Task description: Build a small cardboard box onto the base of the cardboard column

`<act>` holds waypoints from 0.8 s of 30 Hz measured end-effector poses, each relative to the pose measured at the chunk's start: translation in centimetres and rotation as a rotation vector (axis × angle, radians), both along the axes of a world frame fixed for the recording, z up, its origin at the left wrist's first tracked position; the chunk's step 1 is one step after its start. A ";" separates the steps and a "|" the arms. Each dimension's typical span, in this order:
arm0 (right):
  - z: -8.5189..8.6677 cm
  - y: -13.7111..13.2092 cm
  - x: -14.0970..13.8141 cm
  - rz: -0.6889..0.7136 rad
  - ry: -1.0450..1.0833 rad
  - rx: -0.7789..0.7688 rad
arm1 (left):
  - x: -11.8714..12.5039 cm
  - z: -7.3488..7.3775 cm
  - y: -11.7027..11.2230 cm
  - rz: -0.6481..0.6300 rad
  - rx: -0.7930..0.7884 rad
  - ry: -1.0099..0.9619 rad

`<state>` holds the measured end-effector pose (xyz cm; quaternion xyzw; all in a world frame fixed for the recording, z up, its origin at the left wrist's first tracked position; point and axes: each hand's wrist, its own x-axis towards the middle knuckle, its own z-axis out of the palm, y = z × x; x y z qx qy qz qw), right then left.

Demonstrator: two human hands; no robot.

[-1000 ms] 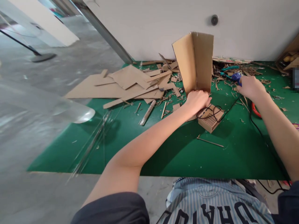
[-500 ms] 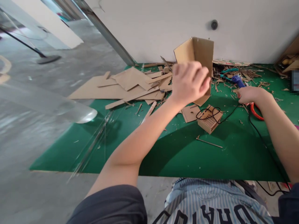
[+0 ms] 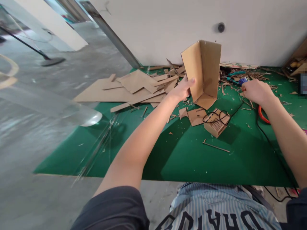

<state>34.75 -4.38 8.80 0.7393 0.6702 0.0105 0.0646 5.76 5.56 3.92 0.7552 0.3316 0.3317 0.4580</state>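
My left hand (image 3: 182, 89) grips the left edge of an upright folded cardboard piece (image 3: 209, 68), thumb on its inner face and fingers behind. The piece has two standing walls and a small bottom panel, open toward me. My right hand (image 3: 257, 92) is closed around a blue hot glue gun (image 3: 243, 81), mostly hidden by the fingers. A black cord (image 3: 236, 112) runs from it across a small cardboard box with a barcode (image 3: 216, 125). Beside that box lies a printed cardboard flap (image 3: 196, 117). Orange-red scissors handles (image 3: 263, 115) show by my right forearm.
Flat cardboard sheets and strips (image 3: 136, 81) lie at the back left of the green table (image 3: 192, 163). A thin rod (image 3: 216, 146) rests near me. Clear plastic (image 3: 93, 118) juts over the left side. Scraps and tools (image 3: 240, 75) crowd the wall.
My left hand has moved down and left from in front of the cardboard piece to its left edge, thumb now inside. My right hand has risen slightly, covering more of the glue gun.
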 end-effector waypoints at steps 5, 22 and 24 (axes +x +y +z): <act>0.5 0.1 -0.1 0.076 0.016 -0.033 | 0.7 -1.8 0.4 -0.023 0.007 -0.055; 3.0 -1.9 -1.1 0.325 0.271 -0.183 | 2.9 -1.7 -0.1 0.132 0.140 -0.009; 4.6 -2.9 -0.7 0.394 0.472 0.012 | 2.8 -1.4 0.4 0.098 0.175 -0.078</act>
